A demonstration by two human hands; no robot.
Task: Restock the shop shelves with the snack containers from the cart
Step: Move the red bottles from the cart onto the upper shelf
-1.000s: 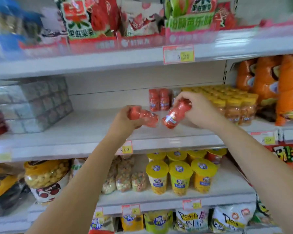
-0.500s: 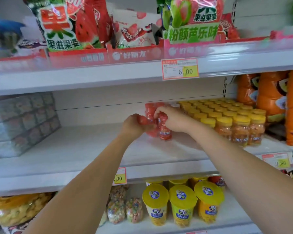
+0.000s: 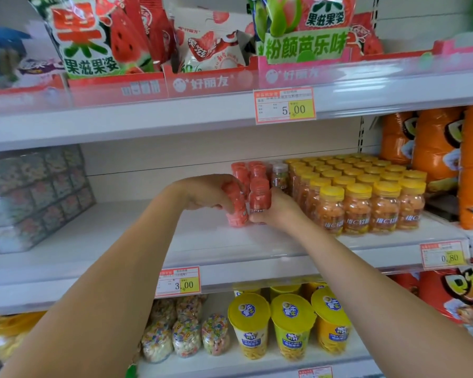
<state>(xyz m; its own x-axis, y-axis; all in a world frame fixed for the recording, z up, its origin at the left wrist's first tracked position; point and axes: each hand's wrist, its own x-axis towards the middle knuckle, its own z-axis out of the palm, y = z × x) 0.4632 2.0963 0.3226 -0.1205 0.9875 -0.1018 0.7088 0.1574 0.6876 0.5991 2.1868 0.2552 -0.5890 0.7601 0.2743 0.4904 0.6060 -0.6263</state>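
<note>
- On the middle shelf (image 3: 148, 238), just left of the block of yellow-capped bottles (image 3: 366, 203), you have both hands at the front of the short red row (image 3: 242, 169).
- Your left hand (image 3: 202, 193) is wrapped round the first red bottle (image 3: 234, 207), with the fingers curled over its side. The bottle leans a little, and its base is at or just above the shelf board. Whether it touches cannot be told.
- Your right hand (image 3: 280, 211) grasps the second red bottle (image 3: 260, 196) low down and from the right. This one stands nearly upright and is pressed against the first or just beside it.
- You seem to be holding them side by side so that they go down together as the next rank. That would put them directly in front of the red ones already standing and keep that colour in its own column beside the yellow caps.
- Gripping the second bottle low leaves its cap free, which should help you line it up with the bottle behind.
- Both bottles sit between your two hands. The first lies to the right of your left palm, and the second lies left of and above your right palm.
- Neither bottle looks let go yet, and the leaning one probably needs straightening before you release it.
- Left of your hands the shelf board is bare. The cart is out of view.
</note>
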